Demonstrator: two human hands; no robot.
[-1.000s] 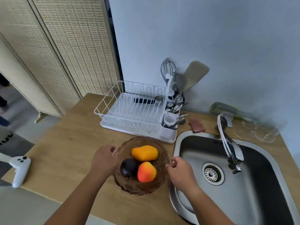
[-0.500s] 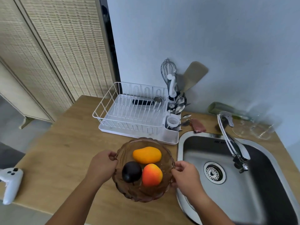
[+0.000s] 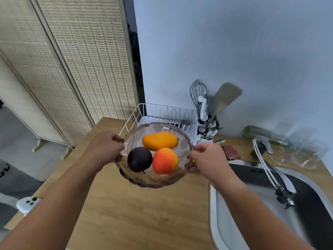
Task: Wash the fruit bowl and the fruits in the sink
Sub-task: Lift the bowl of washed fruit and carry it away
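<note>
Steel sink [image 3: 214, 210] lies at right, its faucet [image 3: 273, 175] over the basin; a white dish rack [image 3: 140, 112] stands behind the glass fruit bowl [image 3: 153, 181]. The bowl, raised above the wooden counter [image 3: 135, 213], carries an orange mango [image 3: 159, 140], a dark plum [image 3: 139, 159] and a red-orange peach [image 3: 164, 160]. Left hand [image 3: 106, 147] and right hand [image 3: 207, 159] clasp opposite rims.

Soft daylight, motion blur, edge warping
</note>
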